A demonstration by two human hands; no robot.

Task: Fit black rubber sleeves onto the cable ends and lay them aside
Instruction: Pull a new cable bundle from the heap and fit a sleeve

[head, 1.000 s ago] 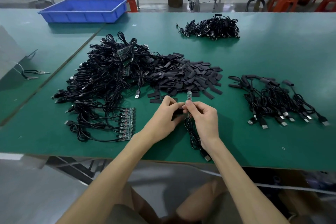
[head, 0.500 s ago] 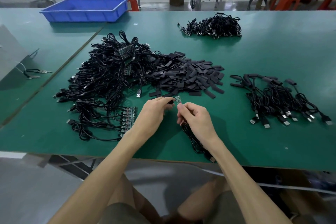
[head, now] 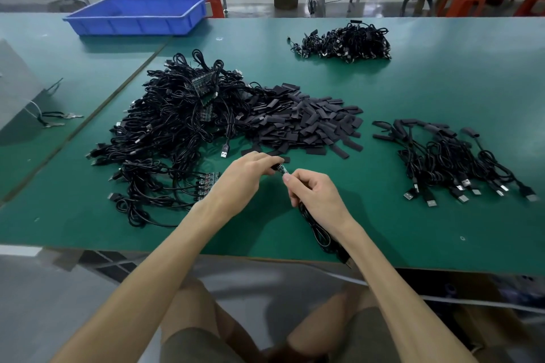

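Lining up sleeve (head: 275,167) and cable end (head: 282,170)
My right hand (head: 317,196) pinches the cable end, its tip aimed leftward at the sleeve my left hand (head: 244,178) pinches.

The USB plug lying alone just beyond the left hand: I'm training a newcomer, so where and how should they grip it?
I'd pinch the black moulded body behind the metal tip of the USB plug, from above on the near side. It lies flat on the green table, tip toward the person, cable running back into the heap.
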